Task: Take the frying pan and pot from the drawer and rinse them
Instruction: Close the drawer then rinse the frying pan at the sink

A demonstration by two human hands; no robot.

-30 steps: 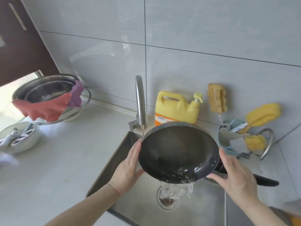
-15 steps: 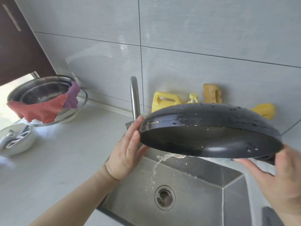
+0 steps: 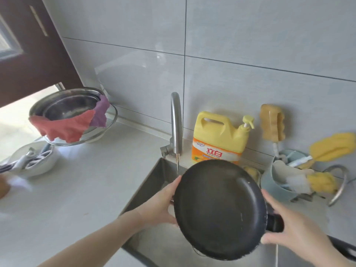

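The black frying pan [image 3: 217, 209] hangs tilted over the steel sink [image 3: 152, 187], its dark round face turned toward me. My left hand [image 3: 161, 207] grips the pan's left rim. My right hand [image 3: 296, 230] holds the pan where the black handle [image 3: 341, 249] joins it; the handle runs off to the lower right. The curved faucet [image 3: 176, 128] stands just behind the pan's left side, and a thin stream of water falls from its spout. I see no pot.
A yellow detergent jug [image 3: 217, 139] stands behind the sink. A blue caddy [image 3: 277, 187] with yellow sponges and brushes sits to the right. On the left counter, steel bowls [image 3: 71, 105] carry red and purple cloths, beside a white bowl [image 3: 34, 162] of utensils.
The pan came down from a raised, nearly level position to a tilted one low over the sink. The poured water is gone, and both hands stayed on the pan.
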